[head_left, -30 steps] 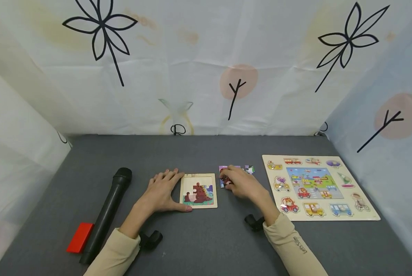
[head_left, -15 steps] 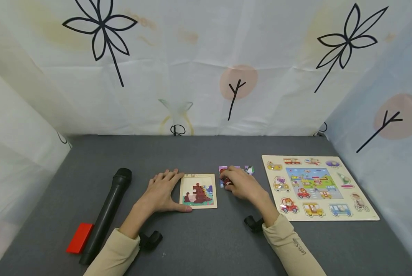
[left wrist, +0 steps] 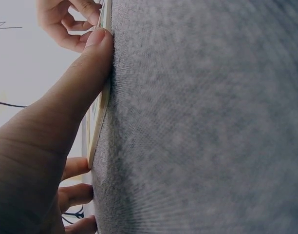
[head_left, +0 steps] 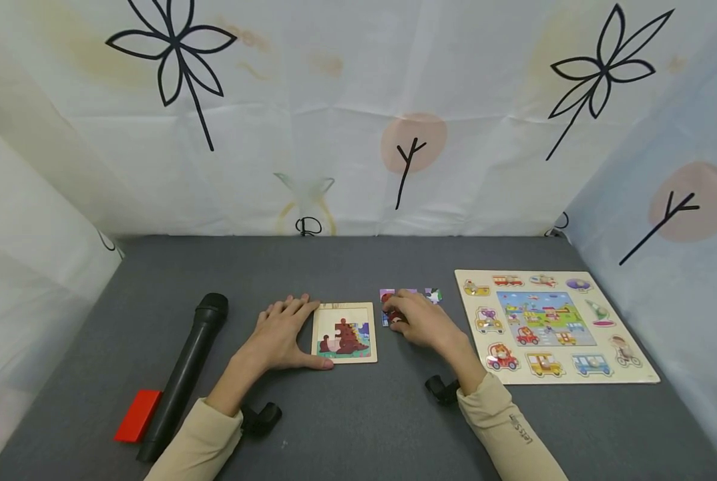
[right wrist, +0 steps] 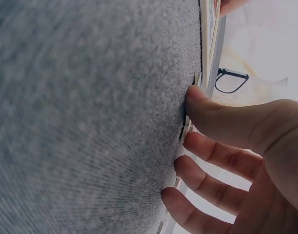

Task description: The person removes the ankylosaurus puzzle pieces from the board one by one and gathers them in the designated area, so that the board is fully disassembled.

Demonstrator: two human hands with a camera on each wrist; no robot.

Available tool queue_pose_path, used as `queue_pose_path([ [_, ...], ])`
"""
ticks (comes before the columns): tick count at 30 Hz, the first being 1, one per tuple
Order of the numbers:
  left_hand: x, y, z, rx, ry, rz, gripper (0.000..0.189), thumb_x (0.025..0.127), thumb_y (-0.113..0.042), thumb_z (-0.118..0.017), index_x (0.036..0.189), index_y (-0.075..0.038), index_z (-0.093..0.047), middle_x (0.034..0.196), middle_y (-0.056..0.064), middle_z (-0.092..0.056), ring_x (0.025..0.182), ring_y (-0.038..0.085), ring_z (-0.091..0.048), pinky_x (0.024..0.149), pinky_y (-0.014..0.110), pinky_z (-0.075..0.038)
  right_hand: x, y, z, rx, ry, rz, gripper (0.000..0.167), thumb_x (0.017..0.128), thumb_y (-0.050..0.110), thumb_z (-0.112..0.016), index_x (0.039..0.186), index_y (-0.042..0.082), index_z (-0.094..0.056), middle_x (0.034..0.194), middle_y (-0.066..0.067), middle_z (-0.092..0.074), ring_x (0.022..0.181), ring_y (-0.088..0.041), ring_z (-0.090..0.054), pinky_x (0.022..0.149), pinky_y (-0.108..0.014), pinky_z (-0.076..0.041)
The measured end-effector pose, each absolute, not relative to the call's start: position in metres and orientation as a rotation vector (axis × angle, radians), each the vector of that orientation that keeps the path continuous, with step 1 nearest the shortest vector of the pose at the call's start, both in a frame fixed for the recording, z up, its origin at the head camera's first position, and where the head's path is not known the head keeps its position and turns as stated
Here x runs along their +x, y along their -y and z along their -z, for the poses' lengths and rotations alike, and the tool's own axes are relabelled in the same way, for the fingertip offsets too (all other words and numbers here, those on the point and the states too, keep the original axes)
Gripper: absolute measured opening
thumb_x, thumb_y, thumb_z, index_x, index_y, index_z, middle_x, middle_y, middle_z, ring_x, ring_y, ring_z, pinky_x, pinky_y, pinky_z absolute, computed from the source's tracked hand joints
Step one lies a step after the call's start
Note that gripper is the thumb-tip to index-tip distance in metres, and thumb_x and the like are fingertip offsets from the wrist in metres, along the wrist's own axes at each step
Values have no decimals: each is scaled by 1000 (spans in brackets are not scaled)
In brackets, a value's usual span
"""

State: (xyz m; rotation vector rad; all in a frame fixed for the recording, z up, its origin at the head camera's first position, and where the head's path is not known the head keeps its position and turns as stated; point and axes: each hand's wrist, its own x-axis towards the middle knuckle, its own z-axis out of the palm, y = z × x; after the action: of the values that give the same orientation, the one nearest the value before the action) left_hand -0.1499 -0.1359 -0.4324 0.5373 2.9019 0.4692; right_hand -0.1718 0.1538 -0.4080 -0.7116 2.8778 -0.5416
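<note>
My left hand (head_left: 282, 334) lies spread at the left side of a small wooden puzzle tray (head_left: 375, 334). Its thumb touches the near left corner and its index finger the far left corner. Inside the tray, several joined jigsaw pieces (head_left: 351, 337) form part of a reddish-brown figure; bare wood shows above them. My right hand (head_left: 421, 321) is bent over loose pieces to the right of the tray, thumb and index finger pinching a puzzle piece (right wrist: 184, 132) at table level. A purple and dark red piece (head_left: 387, 298) shows beside the fingers. Another loose piece (head_left: 433, 294) lies just beyond the hand.
A large wooden vehicle puzzle board (head_left: 479, 321) lies at the right. At the left, a black microphone (head_left: 184, 374) rests beside a red block (head_left: 137, 415). Black wrist mounts (head_left: 262, 419) sit under both forearms. A patterned white cloth (head_left: 334, 120) rises behind the grey table (head_left: 346, 427).
</note>
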Motion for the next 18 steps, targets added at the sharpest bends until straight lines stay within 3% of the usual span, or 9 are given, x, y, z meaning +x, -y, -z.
queue_pose_path([
  [9,-150,136,433,540,-2902,-470,116,65,-75,-83,156,-16,-42,164,17,-38,149,50,-34,111,76,-31,-171,-155,406,-689,-2875,536,25,95,13,-74,119,9,-73,120,-10,-68,106,-29,-65,92,-49,-54],
  [18,-151,136,435,537,-2901,-464,116,65,-75,-83,157,-16,-42,164,17,-38,149,50,-33,112,75,-30,-169,-149,401,-728,-2904,513,33,91,16,-79,122,11,-72,110,-8,-66,86,-18,-58,74,-38,-51],
])
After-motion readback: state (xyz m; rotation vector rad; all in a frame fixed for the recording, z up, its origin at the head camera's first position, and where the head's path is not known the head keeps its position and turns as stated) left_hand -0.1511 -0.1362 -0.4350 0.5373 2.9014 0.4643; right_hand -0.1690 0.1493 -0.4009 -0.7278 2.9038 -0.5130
